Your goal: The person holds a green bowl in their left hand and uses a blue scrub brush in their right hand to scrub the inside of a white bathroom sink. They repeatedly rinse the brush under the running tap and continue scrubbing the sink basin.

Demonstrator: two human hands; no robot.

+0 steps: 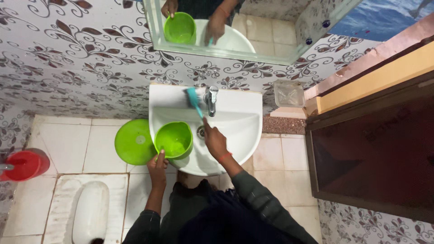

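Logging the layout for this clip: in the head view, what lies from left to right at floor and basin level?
Red bucket → squat toilet pan → green round lid → green mug held by the left hand → teal brush → tap → clear soap box → dark wooden door.

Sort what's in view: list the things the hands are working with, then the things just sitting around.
In use:
left hand holding green mug
right hand holding teal brush
white washbasin
tap

Lying about:
green bucket
red bucket
clear soap dish
mirror
squat toilet pan
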